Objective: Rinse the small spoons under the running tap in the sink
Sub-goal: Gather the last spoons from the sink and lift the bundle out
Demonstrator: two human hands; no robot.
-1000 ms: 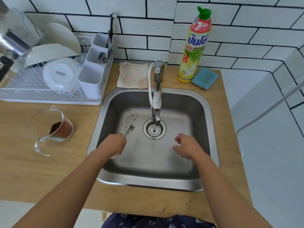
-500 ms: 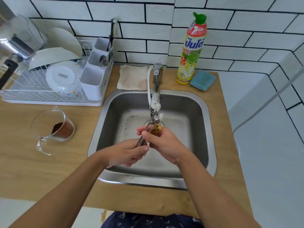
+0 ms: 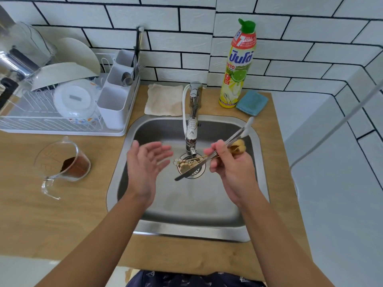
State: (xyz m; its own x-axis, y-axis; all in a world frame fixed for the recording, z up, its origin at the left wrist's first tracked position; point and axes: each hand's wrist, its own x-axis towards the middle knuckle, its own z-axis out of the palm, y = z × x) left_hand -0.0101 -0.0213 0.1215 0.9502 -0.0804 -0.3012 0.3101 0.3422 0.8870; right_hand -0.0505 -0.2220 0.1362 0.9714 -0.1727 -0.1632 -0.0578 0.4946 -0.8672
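We find the small spoons [image 3: 209, 159] bundled in the right hand [image 3: 230, 172], held over the drain [image 3: 192, 166] in the middle of the sink [image 3: 255, 141], just below the tap [image 3: 193, 119]. The bundle looks mixed: thin metal handles, a gold-toned piece, and what appears to be a knife blade pointing near-left; we cannot count the pieces. The right hand's fingers are curled round the bundle near its middle, so the ends stick out both ways. The left hand [image 3: 145, 162] hangs just left of the tap with palm up and fingers spread, holding nothing.

We judge the spoons light, stiff and hard, not fragile, but slippery once wet, and a loose bundle may fan out or drop a piece. A firm hold on the handles, bowls toward the spout, seems best. We cannot tell from this view whether water is running.

The sink is stainless steel, set in a wooden counter [image 3: 41, 214]. At far left stands a white dish rack [image 3: 62, 125] with plates and a cutlery holder. A clear measuring jug [image 3: 62, 162] with brown powder sits on the counter left of the sink. Behind the sink lie a beige cloth [image 3: 163, 100], a dish soap bottle [image 3: 238, 65] and a blue sponge [image 3: 251, 102]. White tiles with dark grout cover the wall.
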